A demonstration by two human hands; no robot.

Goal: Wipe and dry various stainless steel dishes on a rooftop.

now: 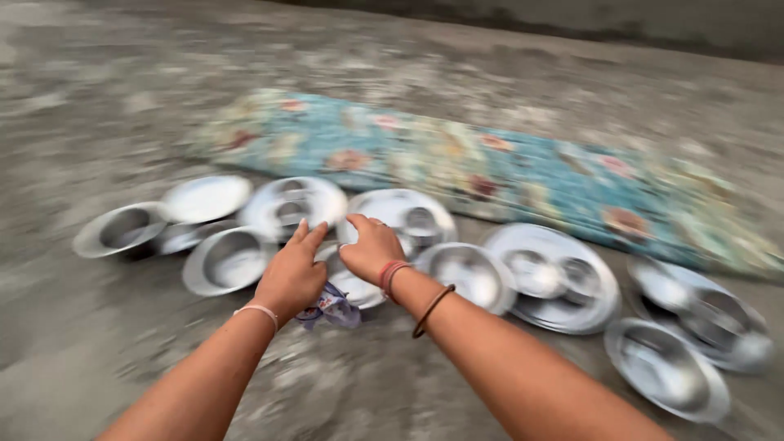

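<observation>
While both reach down: left hand [290, 278] and right hand [371, 247] grasping small steel plate [353, 286] beneath; crumpled cloth [331, 309] just below.

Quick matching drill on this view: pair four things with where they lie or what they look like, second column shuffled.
Things:
1. left hand
2. right hand
3. floral mat
4. steel bowl

Descriptions:
A. at the far left end of the row of dishes
B. wrist with red bands, and a brown bangle up the forearm
C. spread on the ground behind the dishes, turquoise
D. thin pale band at the wrist, a purple-and-white wrapper just beside it

Pairs: 1-D, 2-B, 3-C, 4-A
</observation>
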